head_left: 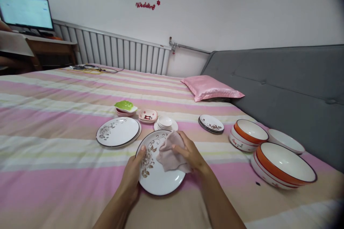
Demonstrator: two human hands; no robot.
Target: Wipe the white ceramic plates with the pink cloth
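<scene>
A round white plate [161,182] with a dark rim and brown floral print is tilted up in front of me. My left hand [132,171] grips its left edge, thumb on the face and fingers underneath. Pressed against the plate's upper right is a pinkish-beige cloth [172,155], which my right hand [189,152] holds bunched under its fingers. Just beyond lie an oval plate [120,130] on top of another, a stack of small white dishes [164,121], pink patterned dishes [147,115] and a green leaf-shaped dish [125,106].
Striped bedding [67,171] spreads under everything. To the right stand a stack of small plates [211,122], orange-rimmed bowls [249,134] and a larger stack [285,164]. A pink pillow [211,86] rests by the grey headboard [279,75]. Cables [94,68] lie at the far edge; someone sits near the monitor [27,10].
</scene>
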